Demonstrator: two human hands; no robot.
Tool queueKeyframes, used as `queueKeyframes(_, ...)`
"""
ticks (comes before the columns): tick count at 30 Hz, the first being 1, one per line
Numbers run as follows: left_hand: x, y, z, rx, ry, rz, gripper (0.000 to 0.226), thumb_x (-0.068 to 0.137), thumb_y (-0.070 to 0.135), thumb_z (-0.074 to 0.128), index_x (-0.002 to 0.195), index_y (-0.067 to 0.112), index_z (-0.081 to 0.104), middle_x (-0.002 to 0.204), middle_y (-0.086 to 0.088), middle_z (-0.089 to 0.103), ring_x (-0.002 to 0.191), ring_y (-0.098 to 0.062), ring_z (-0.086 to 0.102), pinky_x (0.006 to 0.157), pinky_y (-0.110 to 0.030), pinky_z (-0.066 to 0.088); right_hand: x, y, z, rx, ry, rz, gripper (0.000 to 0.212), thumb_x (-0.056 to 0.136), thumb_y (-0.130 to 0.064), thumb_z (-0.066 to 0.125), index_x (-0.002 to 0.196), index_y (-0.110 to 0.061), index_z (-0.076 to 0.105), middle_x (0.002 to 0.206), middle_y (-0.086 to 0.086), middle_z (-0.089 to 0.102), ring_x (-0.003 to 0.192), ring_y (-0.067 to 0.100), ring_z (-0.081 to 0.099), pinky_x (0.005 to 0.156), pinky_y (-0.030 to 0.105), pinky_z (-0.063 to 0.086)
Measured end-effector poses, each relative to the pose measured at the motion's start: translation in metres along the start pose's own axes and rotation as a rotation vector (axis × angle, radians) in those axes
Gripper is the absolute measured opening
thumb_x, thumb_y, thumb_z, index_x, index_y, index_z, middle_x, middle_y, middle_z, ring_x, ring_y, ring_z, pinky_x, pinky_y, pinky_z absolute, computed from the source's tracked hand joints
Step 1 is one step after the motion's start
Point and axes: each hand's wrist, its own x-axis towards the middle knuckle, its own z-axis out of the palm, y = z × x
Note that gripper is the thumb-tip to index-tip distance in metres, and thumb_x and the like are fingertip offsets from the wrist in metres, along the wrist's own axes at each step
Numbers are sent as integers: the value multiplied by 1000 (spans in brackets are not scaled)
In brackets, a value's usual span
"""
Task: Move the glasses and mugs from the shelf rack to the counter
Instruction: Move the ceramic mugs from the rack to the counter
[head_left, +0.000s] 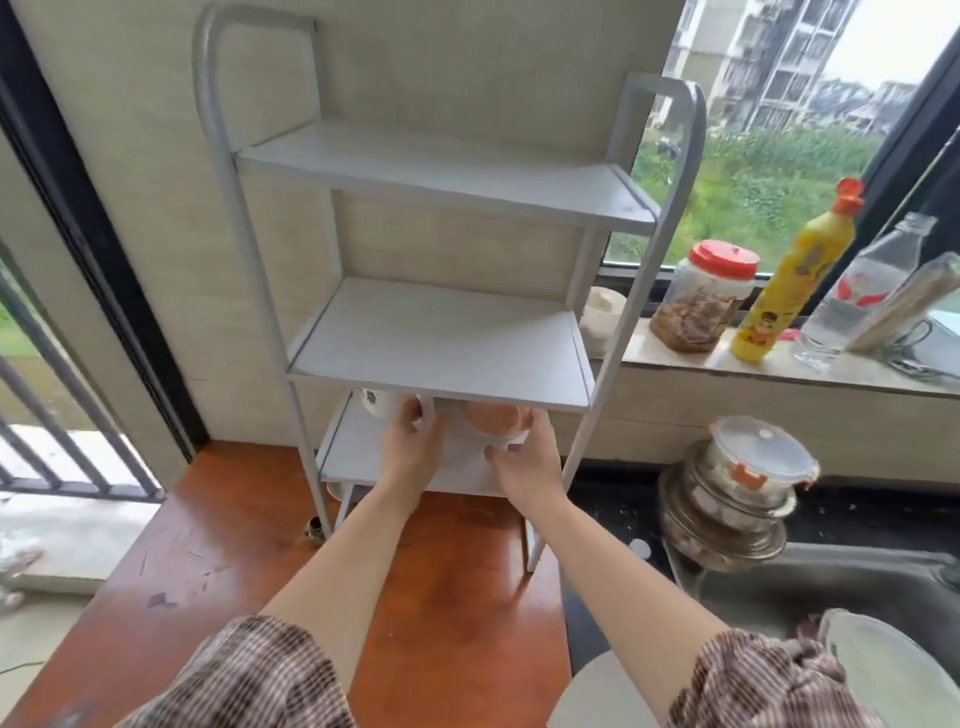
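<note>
A white three-tier shelf rack (441, 353) stands on the reddish-brown counter (234, 551). Its top and middle shelves are bare. On the lowest shelf, partly hidden under the middle shelf, stand a white mug (382, 402) with dark print and a mug with a pinkish inside (496, 418). My left hand (413, 452) grips the white mug's handle. My right hand (524, 462) holds the pink mug by its white handle and rim.
A windowsill at the right carries a red-lidded jar (701, 296), a yellow bottle (789, 280) and a clear bottle (857, 291). Stacked lidded pots (737, 488) stand beside a sink (831, 587) on the dark worktop. A white plate (883, 670) lies at the lower right.
</note>
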Motion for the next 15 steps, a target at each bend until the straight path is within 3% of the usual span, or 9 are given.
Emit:
queueKeyframes(3, -2, -1, -9, -32, 10, -50, 20, 91, 38, 52, 101, 22, 56, 88, 8, 57, 81, -10, 51, 60, -21, 34, 6, -5, 1, 57, 23, 59, 23, 79, -9, 67, 87, -24, 53, 89, -11, 57, 83, 11, 59, 66, 20, 48)
queueKeyframes(7, -13, -5, -24, -73, 37, -126, 39, 88, 44, 54, 100, 7, 58, 88, -3, 54, 75, -13, 45, 60, -23, 32, 4, -13, 5, 203, -25, 313, 9, 90, -24, 61, 81, -24, 58, 86, -5, 59, 84, 15, 56, 91, 40, 53)
queueKeyframes(12, -30, -4, -45, -30, 56, -181, 50, 79, 65, 51, 87, 16, 56, 90, -6, 58, 82, -20, 53, 58, -30, 36, -9, -21, 5, 269, -69, 482, 44, 85, -61, 53, 94, -18, 59, 85, -5, 58, 86, 18, 59, 93, 36, 52)
queueKeyframes(15, -41, -4, -53, -22, 87, -204, 60, 74, 74, 49, 87, 16, 56, 93, -13, 57, 91, -28, 55, 64, -32, 41, -20, -21, 1, 288, -33, 497, 54, 82, -66, 52, 105, -18, 56, 91, -5, 59, 90, 21, 61, 92, 38, 53)
